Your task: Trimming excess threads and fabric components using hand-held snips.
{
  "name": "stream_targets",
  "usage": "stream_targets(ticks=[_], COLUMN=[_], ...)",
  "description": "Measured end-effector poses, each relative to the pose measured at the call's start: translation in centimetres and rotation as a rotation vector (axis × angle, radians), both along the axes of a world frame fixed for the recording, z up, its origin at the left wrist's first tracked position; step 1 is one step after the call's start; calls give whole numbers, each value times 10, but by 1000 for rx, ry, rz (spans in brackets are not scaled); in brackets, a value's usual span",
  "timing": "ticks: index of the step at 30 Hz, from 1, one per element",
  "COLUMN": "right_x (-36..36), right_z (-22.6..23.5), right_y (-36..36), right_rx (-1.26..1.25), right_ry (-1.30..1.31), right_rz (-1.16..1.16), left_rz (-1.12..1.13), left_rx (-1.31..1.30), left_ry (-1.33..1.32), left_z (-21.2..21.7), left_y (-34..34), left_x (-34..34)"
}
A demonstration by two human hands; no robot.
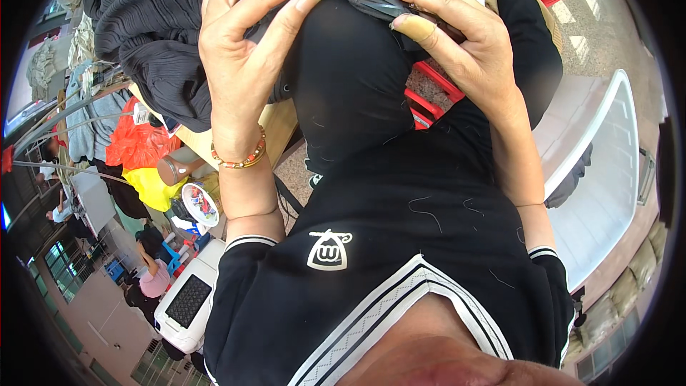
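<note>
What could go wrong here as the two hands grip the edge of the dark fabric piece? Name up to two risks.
1. The left hand and right hand pinch only the top edge of the dark fabric piece, so it might slip loose.
2. The pile of dark pleated garments sits right beside the left hand and could get nudged or snagged.
</note>
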State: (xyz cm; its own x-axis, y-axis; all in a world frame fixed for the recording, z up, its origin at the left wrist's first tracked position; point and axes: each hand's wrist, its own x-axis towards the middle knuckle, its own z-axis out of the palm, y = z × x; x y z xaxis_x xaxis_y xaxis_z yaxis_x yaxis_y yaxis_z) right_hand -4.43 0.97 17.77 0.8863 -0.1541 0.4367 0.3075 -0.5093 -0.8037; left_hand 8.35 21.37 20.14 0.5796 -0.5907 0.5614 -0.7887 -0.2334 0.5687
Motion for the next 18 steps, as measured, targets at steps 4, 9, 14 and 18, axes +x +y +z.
stream_targets(ticks=[4,9,14,18], right_x=[0,-2,-7,-9], right_z=[-3,-2,-1,-5], right_y=[-1,1,10,20], right_rx=[-2,-54,-171,-267], right_ry=[-24,-74,-143,-178], right_rz=[5,22,-20,-89], left_rz=[6,33,43,71], left_rx=[-115,-123,-70,66], left_ry=[73,-107,-406,-440], left_z=[-7,-8,-7,-10], left_y=[-1,10,20,26], left_x=[-7,-14,-19,-29])
